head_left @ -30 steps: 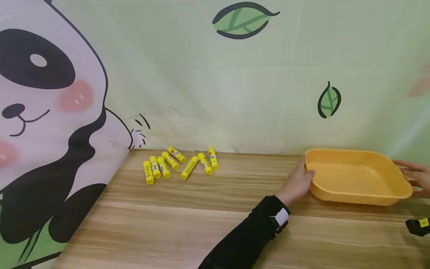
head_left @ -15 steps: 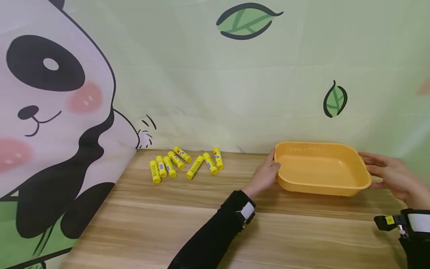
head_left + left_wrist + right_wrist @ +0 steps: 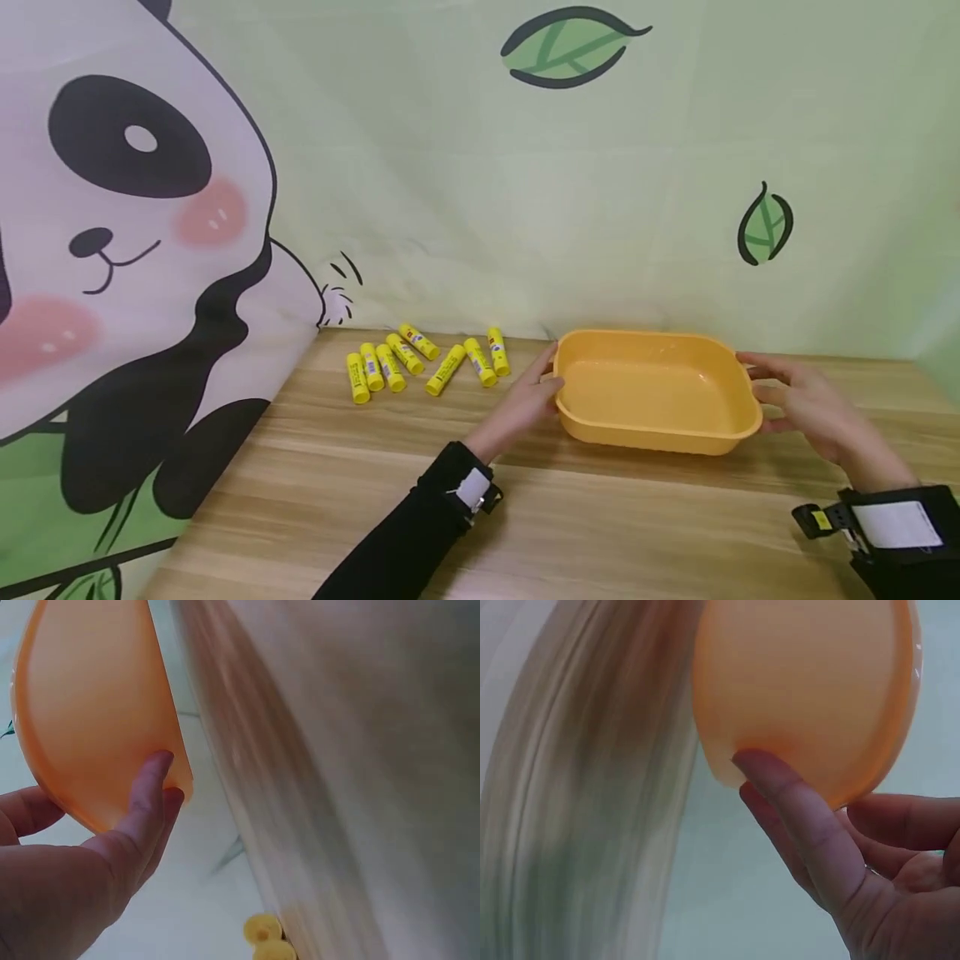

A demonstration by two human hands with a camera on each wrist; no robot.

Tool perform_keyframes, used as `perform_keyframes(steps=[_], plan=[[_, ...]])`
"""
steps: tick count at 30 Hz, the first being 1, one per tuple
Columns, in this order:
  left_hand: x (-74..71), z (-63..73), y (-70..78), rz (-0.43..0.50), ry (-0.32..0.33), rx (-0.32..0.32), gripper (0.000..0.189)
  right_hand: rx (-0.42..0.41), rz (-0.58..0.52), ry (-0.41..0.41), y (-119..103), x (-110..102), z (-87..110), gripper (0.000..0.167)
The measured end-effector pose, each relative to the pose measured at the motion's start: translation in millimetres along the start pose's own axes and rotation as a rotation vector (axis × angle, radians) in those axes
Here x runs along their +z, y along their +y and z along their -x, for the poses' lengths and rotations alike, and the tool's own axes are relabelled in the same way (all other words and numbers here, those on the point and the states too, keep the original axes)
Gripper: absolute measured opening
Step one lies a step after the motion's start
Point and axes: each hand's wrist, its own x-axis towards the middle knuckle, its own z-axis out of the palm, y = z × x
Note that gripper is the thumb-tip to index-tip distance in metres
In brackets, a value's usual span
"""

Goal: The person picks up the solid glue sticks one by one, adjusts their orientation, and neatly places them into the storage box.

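A yellow-orange plastic tray (image 3: 656,435) with rounded corners and a shallow inside is held between my two hands in the head view. My left hand (image 3: 525,404) grips its left end, thumb at the rim and fingers against the outer wall. At the opposite end, my right hand (image 3: 806,408) holds the rim and side wall. Both wrist views show fingers pressed to the tray's wall (image 3: 97,697), with pale backdrop visible between its base and the table. Nothing lies inside the tray.
Several yellow glue sticks (image 3: 446,370) lie scattered on the wooden table (image 3: 300,500) to the tray's left, close to the back edge. A printed panda backdrop (image 3: 450,167) rises right behind the table. Straps with small devices sit on both wrists.
Both hands have carried the tray leftward, closer to the glue sticks. My right hand and wrist have come fully into the head view, which has itself turned slightly left.
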Motion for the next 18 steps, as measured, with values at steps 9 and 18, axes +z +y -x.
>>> perform_keyframes(steps=[9, 18], plan=[[-8.4, 28.9, -5.9, -0.016, 0.026, -0.017, 0.061, -0.011, 0.025, -0.024, -9.2, 17.3, 12.4, 0.056], [-23.2, 57.3, -12.1, 0.033, 0.013, -0.012, 0.063, -0.041, 0.021, -0.047, -20.1, 36.6, 20.6, 0.061]])
